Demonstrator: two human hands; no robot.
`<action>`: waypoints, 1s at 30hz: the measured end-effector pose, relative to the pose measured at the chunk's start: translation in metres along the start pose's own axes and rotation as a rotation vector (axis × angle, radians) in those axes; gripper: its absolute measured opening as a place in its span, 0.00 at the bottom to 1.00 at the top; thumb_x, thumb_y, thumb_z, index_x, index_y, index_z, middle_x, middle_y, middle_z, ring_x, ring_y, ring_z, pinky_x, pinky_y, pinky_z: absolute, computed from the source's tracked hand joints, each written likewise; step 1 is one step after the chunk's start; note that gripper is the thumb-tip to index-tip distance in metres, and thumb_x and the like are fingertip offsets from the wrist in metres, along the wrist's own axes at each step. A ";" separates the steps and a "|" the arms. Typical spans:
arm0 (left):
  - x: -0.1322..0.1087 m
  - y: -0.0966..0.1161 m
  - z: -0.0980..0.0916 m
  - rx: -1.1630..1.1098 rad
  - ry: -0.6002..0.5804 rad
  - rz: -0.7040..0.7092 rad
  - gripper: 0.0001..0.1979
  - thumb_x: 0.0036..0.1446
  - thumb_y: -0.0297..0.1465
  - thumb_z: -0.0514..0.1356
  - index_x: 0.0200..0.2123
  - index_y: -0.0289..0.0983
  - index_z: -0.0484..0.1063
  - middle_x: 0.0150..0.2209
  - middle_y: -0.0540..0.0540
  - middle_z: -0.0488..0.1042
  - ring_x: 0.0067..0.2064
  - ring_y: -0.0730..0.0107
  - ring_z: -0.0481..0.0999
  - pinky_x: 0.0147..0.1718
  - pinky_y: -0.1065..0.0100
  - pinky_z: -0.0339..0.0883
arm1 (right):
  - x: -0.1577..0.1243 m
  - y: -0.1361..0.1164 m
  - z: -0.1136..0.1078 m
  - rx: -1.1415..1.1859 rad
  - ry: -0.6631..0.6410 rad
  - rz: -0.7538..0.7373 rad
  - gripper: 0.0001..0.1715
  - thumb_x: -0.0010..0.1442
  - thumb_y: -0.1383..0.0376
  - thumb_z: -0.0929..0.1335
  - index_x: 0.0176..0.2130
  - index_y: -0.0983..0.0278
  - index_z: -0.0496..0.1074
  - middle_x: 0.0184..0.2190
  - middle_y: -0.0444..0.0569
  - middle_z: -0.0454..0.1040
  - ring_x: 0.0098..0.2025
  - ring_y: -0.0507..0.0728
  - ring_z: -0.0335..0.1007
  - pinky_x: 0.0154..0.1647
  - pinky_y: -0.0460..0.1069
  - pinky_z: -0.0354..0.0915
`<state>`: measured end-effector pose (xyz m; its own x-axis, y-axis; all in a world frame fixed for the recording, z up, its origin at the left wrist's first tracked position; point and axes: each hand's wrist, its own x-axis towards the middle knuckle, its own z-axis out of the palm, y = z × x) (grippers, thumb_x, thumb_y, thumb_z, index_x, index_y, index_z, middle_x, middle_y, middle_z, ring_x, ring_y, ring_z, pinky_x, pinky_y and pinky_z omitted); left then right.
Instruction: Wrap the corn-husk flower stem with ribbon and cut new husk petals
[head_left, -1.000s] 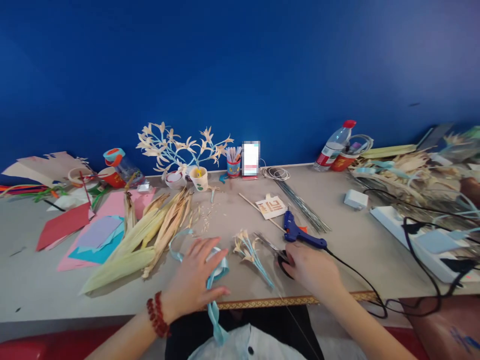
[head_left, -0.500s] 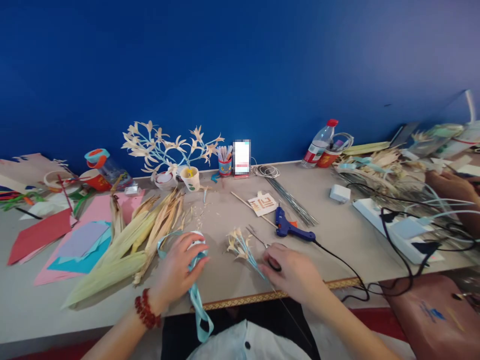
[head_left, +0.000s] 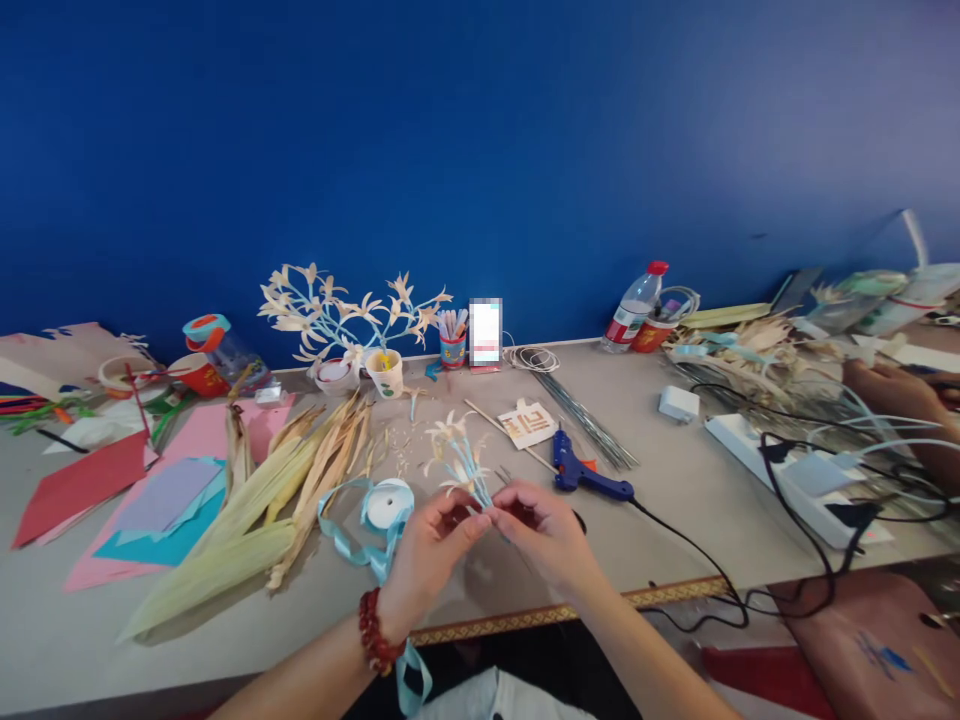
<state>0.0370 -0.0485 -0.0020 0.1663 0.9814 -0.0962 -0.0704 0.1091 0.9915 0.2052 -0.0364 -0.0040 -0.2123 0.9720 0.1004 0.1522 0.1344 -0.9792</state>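
Both my hands meet above the table's near edge and pinch a small sprig of pale husk flowers on light blue stems. My left hand, with a red bead bracelet at the wrist, grips the stems from the left. My right hand pinches them from the right. The flowers stand up above my fingers. A spool of light blue ribbon lies just left of my left hand, its loose end trailing over the table edge. Scissors lie mostly hidden behind my right hand.
A blue glue gun with a black cord lies right of my hands. Corn husks and coloured paper are at the left. A husk flower tree in a cup, a bottle and wires stand behind. Another person's hand works at far right.
My left hand let go of the ribbon spool and my right hand left the scissors. Both hands came together and lifted the flower sprig off the table.
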 end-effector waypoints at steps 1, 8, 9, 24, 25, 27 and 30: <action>0.004 0.003 0.003 -0.038 0.033 0.032 0.10 0.52 0.36 0.65 0.34 0.36 0.74 0.29 0.50 0.71 0.30 0.74 0.67 0.31 0.73 0.62 | 0.004 -0.003 0.003 0.007 0.013 -0.033 0.11 0.59 0.58 0.68 0.31 0.64 0.71 0.25 0.43 0.67 0.27 0.51 0.61 0.27 0.45 0.57; 0.025 0.020 -0.001 -0.137 0.118 0.079 0.09 0.52 0.33 0.66 0.26 0.36 0.71 0.24 0.52 0.70 0.30 0.75 0.68 0.33 0.73 0.63 | 0.015 -0.014 -0.003 -0.250 0.035 -0.170 0.11 0.62 0.57 0.67 0.35 0.63 0.72 0.30 0.46 0.70 0.29 0.52 0.65 0.27 0.45 0.60; 0.029 0.020 -0.004 -0.151 0.120 0.079 0.09 0.52 0.33 0.66 0.25 0.36 0.71 0.24 0.52 0.71 0.30 0.75 0.68 0.34 0.73 0.63 | 0.014 -0.010 -0.013 -0.336 0.036 -0.187 0.11 0.62 0.58 0.67 0.40 0.62 0.72 0.34 0.47 0.72 0.31 0.53 0.67 0.30 0.46 0.63; 0.055 0.005 -0.026 -0.329 0.059 -0.048 0.09 0.48 0.34 0.68 0.29 0.35 0.75 0.27 0.51 0.73 0.28 0.77 0.71 0.31 0.74 0.67 | 0.023 0.056 -0.127 -1.304 -0.042 -0.056 0.27 0.51 0.73 0.63 0.52 0.69 0.69 0.49 0.58 0.71 0.50 0.64 0.67 0.52 0.56 0.63; 0.055 0.004 -0.027 -0.330 0.062 -0.051 0.09 0.48 0.34 0.68 0.30 0.35 0.75 0.28 0.51 0.73 0.28 0.77 0.72 0.31 0.74 0.67 | 0.025 0.056 -0.128 -1.304 -0.048 -0.060 0.27 0.51 0.73 0.63 0.51 0.68 0.70 0.49 0.58 0.71 0.50 0.64 0.67 0.52 0.56 0.63; 0.055 0.004 -0.027 -0.336 0.072 -0.054 0.10 0.48 0.34 0.68 0.30 0.35 0.75 0.28 0.51 0.73 0.28 0.77 0.71 0.31 0.74 0.67 | 0.027 0.055 -0.130 -1.270 -0.048 -0.060 0.26 0.50 0.73 0.63 0.50 0.67 0.70 0.48 0.57 0.71 0.49 0.63 0.68 0.51 0.55 0.63; 0.056 0.004 -0.027 -0.349 0.081 -0.046 0.10 0.48 0.34 0.68 0.30 0.34 0.75 0.28 0.51 0.73 0.28 0.77 0.71 0.32 0.74 0.67 | 0.027 0.051 -0.136 -1.130 -0.018 -0.061 0.23 0.51 0.73 0.63 0.48 0.64 0.70 0.47 0.54 0.72 0.45 0.60 0.70 0.46 0.52 0.65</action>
<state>0.0194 0.0110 -0.0054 0.0998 0.9819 -0.1610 -0.3986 0.1877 0.8977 0.3383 0.0224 -0.0275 -0.2610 0.9564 0.1310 0.9246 0.2867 -0.2508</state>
